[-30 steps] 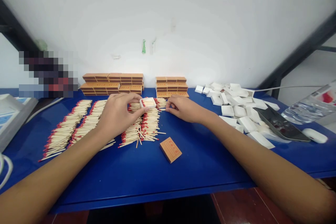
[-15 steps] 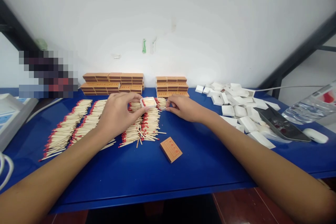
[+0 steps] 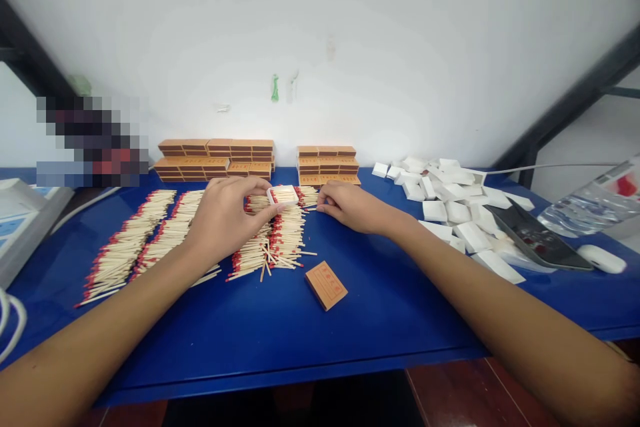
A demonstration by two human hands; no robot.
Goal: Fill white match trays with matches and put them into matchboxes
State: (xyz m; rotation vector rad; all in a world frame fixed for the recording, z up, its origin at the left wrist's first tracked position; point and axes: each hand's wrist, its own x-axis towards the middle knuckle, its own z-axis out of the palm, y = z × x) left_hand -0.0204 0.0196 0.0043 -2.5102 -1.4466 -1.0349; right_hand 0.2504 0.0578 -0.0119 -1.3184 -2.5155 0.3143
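Note:
Between thumb and fingers of my left hand (image 3: 225,213) is a white matchbox tray (image 3: 283,203), partly filled with red-tipped matches. It is held just above the loose matches (image 3: 287,240) that lie in the middle of the table. My right hand (image 3: 353,205) has its fingers curled together at the right end of these matches. Whatever its fingertips pinch, if anything, is hidden. Nearer to me lies an orange matchbox sleeve (image 3: 327,283), printed side up.
More rows of matches (image 3: 120,240) spread to the left. Stacked orange matchboxes (image 3: 215,163) and a smaller stack (image 3: 327,163) stand along the wall. Right are piled white trays (image 3: 457,193), a phone (image 3: 537,233), a white mouse (image 3: 601,258) and a plastic bottle (image 3: 595,197).

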